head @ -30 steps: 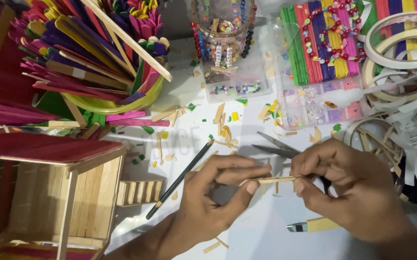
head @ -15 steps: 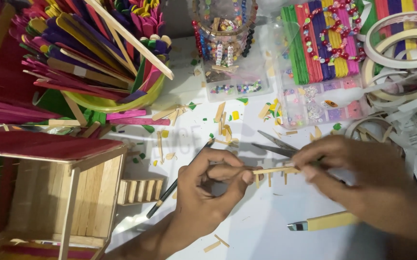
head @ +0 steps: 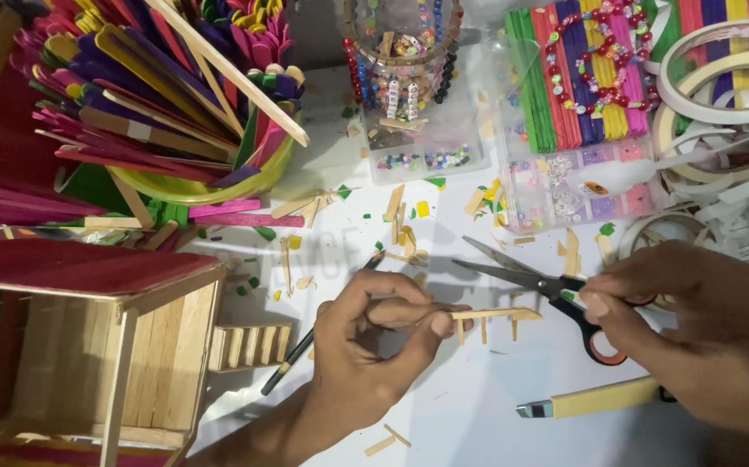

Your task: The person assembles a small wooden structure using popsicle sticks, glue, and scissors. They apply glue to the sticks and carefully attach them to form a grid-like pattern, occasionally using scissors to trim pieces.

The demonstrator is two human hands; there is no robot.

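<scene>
Fingers (head: pixel 431 322) pinching stick piece (head: pixel 496 315), L hand (head: pixel 366 346)

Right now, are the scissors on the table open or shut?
Open. The scissors have their two blades spread in a narrow V pointing left, with the right hand at the handles.

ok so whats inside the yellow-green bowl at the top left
The yellow-green bowl is packed with coloured craft sticks, purple, pink, red and green, with plain wooden ones lying across the top. Its bottom is hidden under them.
</scene>
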